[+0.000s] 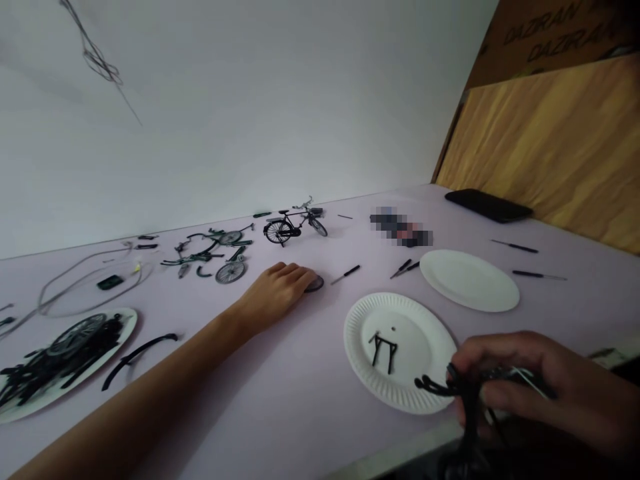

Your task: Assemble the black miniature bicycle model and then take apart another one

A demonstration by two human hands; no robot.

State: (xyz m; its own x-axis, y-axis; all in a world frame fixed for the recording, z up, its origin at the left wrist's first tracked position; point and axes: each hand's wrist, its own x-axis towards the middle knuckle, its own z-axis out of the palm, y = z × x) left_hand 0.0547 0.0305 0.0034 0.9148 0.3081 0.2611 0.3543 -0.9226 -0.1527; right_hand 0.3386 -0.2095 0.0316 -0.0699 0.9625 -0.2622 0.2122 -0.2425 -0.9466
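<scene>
My left hand (pixel 280 290) reaches across the table, its fingers curled over a small spoked model bicycle wheel (pixel 315 285), which they partly hide. At the lower right, my right hand (pixel 530 380) is closed around a black model bicycle frame (pixel 469 407), whose lower part is dark and blurred. The frame's forked end points left over the rim of a white paper plate (pixel 356 333). On that plate lie a black stand-shaped part (pixel 385 347) and a tiny piece. A small screwdriver (pixel 346 274) rests just right of the wheel.
An assembled model bicycle (pixel 295 225) stands near the wall. Green-black bicycle parts (pixel 205 255) lie left of it. A plate piled with dark parts (pixel 131 321) and a curved black mudguard (pixel 140 357) are at left. Another plate (pixel 470 280), screwdrivers (pixel 523 247) and a phone (pixel 489 205) are right.
</scene>
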